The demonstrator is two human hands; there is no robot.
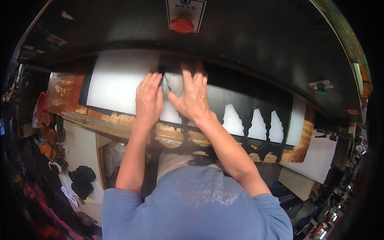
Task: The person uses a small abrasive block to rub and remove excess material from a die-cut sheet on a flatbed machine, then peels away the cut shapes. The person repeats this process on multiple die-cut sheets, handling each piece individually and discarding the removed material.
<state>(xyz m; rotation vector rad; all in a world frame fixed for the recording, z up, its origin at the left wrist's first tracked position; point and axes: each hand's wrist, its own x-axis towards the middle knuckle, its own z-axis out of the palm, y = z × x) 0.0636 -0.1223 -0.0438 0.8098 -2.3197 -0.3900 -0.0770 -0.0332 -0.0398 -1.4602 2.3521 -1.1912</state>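
Fabric of a blue T-shirt (192,204) lies closest, worn by the person whose two bare forearms reach forward over a worn brown worktop (66,86). Along the worktop's near edge runs a wooden strip (96,124), partly crossed by the ragged, scalloped edge of a black sheet (268,102). To the right, three jagged, tapering openings in that sheet show white beneath. A white board (120,76) spreads to the left of the hands, and a pale strip of it shows at the far right. Near the middle, a grey, flat-topped piece (175,82) sits between the two hands. The left hand (149,96) has its fingers close together and slightly bent at the piece's left edge; whether it grips cannot be told. The right hand (192,96) is spread open, thumb pointing left, along the piece's right side. Beyond stands a dark machine panel (260,40) bearing a red push button (182,25) and, to the right, a green push button (321,90).
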